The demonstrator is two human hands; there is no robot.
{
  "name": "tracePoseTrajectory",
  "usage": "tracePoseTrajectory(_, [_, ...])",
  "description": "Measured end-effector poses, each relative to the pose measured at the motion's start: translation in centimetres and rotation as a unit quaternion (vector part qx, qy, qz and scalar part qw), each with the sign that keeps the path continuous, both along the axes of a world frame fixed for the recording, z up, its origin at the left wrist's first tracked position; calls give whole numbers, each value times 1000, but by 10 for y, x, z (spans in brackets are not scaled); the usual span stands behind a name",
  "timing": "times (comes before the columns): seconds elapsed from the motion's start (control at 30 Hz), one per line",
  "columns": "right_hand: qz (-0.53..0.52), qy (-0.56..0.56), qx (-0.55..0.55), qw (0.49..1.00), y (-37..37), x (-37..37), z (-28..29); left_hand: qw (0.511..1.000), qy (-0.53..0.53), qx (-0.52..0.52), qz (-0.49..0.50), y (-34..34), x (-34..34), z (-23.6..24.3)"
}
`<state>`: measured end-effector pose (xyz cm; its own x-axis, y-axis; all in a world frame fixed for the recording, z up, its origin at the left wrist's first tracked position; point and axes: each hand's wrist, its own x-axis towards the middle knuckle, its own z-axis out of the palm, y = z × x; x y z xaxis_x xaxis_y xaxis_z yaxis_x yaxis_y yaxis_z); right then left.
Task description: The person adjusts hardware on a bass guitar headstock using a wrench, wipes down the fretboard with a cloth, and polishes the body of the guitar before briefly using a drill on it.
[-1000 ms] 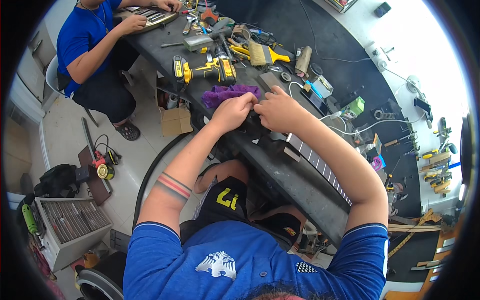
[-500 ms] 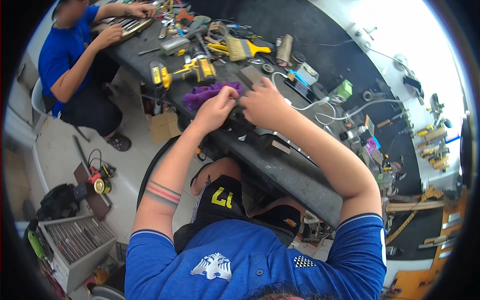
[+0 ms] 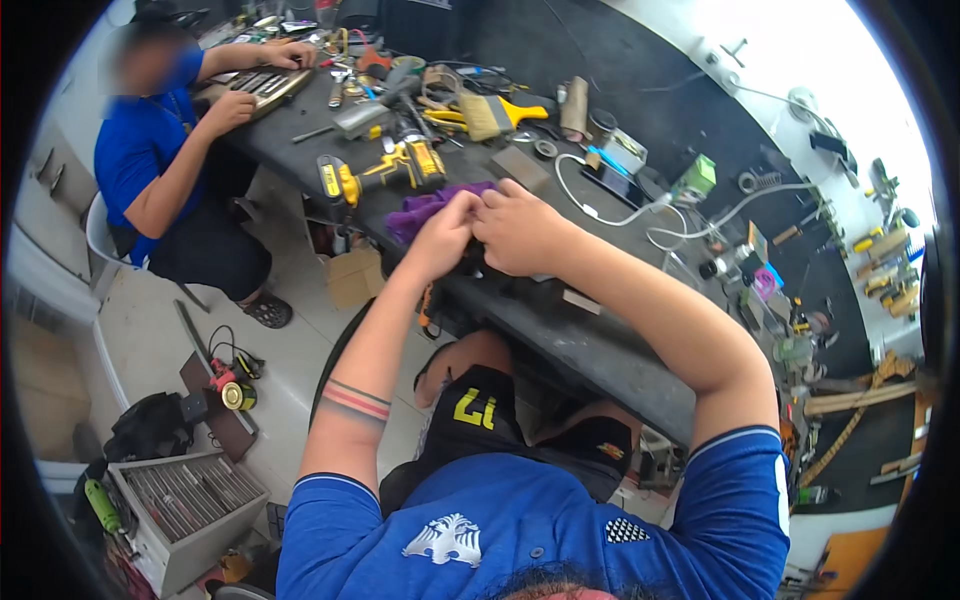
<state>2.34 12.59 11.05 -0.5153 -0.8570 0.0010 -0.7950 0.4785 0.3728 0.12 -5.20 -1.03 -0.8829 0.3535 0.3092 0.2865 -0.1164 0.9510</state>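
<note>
My left hand and my right hand meet at the near edge of the dark workbench, fingers curled and pinched around something small and dark that they mostly hide. Just behind them is a crumpled purple cloth. A dark object lies below my right hand, partly covered by the forearm, beside a small pale wooden block. A grey block sits beyond my fingers, and a yellow-black cordless drill lies behind the cloth.
A seated co-worker handles a tray at the bench's far left. A wide brush, pliers, cables and small boxes crowd the bench. Tools hang on the right wall. A drawer cabinet stands at lower left.
My hands have shifted slightly, with my right fingers closer to the left ones than half a second ago. The fretted strip seen earlier under my right forearm is mostly hidden. The view has shifted.
</note>
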Motion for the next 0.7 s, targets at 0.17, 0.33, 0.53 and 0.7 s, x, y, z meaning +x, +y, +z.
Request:
tracePoseTrajectory(0.17, [-52,-49,-2,997,-12,8,9,996,-71,9,-51,-14,-6,11])
tracePoseTrajectory(0.33, [-84,-9,-76,994,-22,4,-18,998,29,30,-36,-18,-11,1])
tracePoseTrajectory(0.53, [-183,131,-305,926,6,112,14,994,37,-68,-71,-29,-35,-17])
tracePoseTrajectory(0.7, [-268,50,-442,854,100,278,-10,934,229,-223,159,-87,-70,-5])
